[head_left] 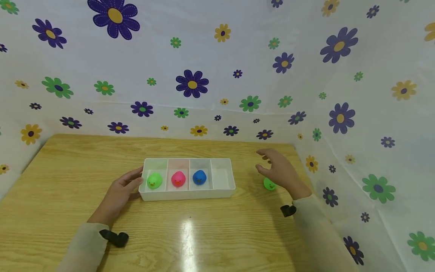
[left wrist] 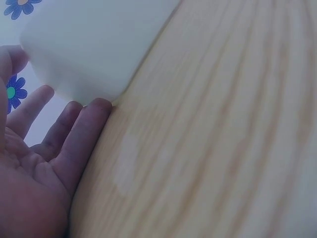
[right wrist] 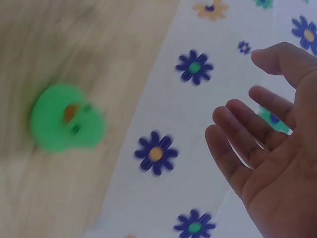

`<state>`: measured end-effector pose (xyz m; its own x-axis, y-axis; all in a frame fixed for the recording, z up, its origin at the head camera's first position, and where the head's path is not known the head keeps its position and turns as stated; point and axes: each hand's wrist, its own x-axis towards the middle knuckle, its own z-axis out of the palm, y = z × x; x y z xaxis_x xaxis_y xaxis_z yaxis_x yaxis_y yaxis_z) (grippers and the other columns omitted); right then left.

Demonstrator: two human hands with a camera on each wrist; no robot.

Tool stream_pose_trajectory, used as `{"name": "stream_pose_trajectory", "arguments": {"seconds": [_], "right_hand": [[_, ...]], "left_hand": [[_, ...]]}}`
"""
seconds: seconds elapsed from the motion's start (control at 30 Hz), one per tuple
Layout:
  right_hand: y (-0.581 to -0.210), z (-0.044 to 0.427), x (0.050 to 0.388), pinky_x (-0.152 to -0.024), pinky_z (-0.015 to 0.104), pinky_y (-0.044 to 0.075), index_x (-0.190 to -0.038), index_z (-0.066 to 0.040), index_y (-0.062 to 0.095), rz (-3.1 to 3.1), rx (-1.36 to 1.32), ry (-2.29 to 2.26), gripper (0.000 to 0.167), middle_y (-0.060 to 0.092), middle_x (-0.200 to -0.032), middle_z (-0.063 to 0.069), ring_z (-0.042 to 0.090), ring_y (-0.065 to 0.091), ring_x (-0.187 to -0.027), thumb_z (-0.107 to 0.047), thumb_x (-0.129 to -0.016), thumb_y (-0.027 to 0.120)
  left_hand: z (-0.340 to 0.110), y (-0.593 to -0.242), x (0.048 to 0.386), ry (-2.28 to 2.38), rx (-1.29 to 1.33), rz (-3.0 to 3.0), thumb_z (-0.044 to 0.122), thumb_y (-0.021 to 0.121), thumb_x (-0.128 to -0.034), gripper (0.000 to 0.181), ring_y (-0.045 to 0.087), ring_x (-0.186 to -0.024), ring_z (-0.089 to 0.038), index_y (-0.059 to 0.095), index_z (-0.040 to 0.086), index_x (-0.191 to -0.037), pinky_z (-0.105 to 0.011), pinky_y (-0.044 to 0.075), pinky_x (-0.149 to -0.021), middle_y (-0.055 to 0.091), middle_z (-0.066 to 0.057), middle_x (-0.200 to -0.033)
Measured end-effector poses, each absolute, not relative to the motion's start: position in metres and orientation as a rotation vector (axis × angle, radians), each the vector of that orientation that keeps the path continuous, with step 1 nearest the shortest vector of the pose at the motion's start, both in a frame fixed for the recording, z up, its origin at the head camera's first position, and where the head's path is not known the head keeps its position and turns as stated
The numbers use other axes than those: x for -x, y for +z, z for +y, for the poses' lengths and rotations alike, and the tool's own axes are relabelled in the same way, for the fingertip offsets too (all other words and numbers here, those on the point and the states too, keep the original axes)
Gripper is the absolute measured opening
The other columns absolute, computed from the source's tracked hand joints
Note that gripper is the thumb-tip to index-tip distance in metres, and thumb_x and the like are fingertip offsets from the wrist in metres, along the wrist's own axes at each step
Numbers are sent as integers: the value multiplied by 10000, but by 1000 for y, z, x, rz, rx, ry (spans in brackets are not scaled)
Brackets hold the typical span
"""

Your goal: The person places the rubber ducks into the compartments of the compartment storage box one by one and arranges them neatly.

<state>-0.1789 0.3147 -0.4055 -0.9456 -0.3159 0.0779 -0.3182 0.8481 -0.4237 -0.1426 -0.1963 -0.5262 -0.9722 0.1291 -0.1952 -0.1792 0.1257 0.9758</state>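
A white tray (head_left: 186,195) with a row of compartments rests on the wooden table. From left to right it holds a green toy duck (head_left: 154,180), a pink toy duck (head_left: 178,179) and a blue toy duck (head_left: 199,177); the rightmost compartment is bare. At the tray's left end, my left hand (head_left: 119,192) touches the wall with extended fingertips (left wrist: 101,104). My right hand (head_left: 280,170) hovers to the right of the tray with parted fingers and nothing in them. Below it, a second green duck (right wrist: 64,119) sits on the table, apart from the hand.
Flower-printed white cloth (head_left: 204,49) hangs behind the table and along its right side, close to my right arm. The wooden table (head_left: 153,234) extends in front of the tray and to its left. Each wrist wears a black strap (head_left: 115,238).
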Motion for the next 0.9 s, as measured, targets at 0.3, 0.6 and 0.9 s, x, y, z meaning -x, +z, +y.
{"name": "stream_pose_trajectory", "arguments": {"seconds": [0.3,0.6,0.9], "right_hand": [[-427,369,155,-981,587,514,-1331,27,637,-3149,-435,710,406,643,-1317,218,408,608,-1165,-181,-988,702],[-458,383,151,-926,521,559,-1243,-5,681,-3148,-363,896,305,687,-1206,155,336,632,-1092,-163,-985,716],[-463,377,146,-880,500,580,-1203,-9,691,-3127,-318,913,238,720,-1121,113,295,672,-999,-98,-982,698]], "left_hand": [[-197,-525,142,1906,51,2164,499,577,-1043,680,521,-1230,-35,369,210,-1623,-287,582,-897,383,-131,-1618],[-196,-525,144,1904,64,2183,508,580,-1038,677,489,-1329,-164,381,218,-1618,-300,581,-908,374,-125,-1631],[-196,-524,142,1899,62,2193,484,562,-1055,652,455,-1377,-235,374,222,-1621,-303,582,-908,365,-122,-1639]]}}
